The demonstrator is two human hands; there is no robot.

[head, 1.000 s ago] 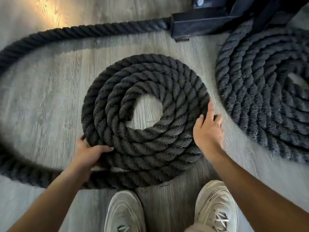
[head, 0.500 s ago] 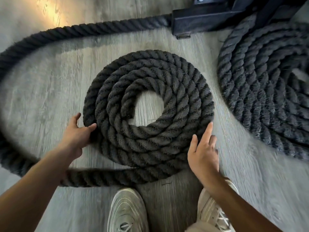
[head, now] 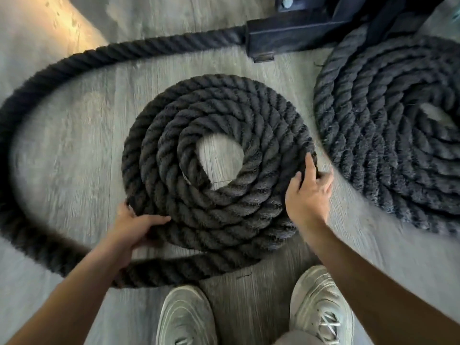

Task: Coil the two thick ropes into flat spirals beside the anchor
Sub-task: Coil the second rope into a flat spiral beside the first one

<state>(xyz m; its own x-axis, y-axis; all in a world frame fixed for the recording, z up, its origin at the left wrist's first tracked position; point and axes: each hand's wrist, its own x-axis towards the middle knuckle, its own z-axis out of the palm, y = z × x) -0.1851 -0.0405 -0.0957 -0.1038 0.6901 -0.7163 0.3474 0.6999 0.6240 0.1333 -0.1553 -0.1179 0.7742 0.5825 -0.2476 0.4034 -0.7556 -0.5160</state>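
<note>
A thick black rope [head: 224, 200] lies in a flat spiral of several turns on the floor in front of me. Its loose tail [head: 32, 100] sweeps from the spiral's near edge around the left side and back to the black metal anchor [head: 293, 33] at the top. My left hand [head: 134, 225] grips the outer turn at the spiral's lower left, thumb on top. My right hand [head: 308, 192] holds the outer turn at the right edge, fingers curled over it. A second rope [head: 388, 135] lies coiled in a larger flat spiral at the right, beside the anchor.
The floor [head: 74, 150] is grey wood-look plank. My two pale sneakers, the left one [head: 186, 317] and the right one [head: 321, 305], stand just below the spiral. A narrow strip of floor separates the two coils.
My left hand slid down the spiral's left edge and closed on the outer turn. My right hand moved up the right edge and took hold. The tail has drawn closer to the spiral.
</note>
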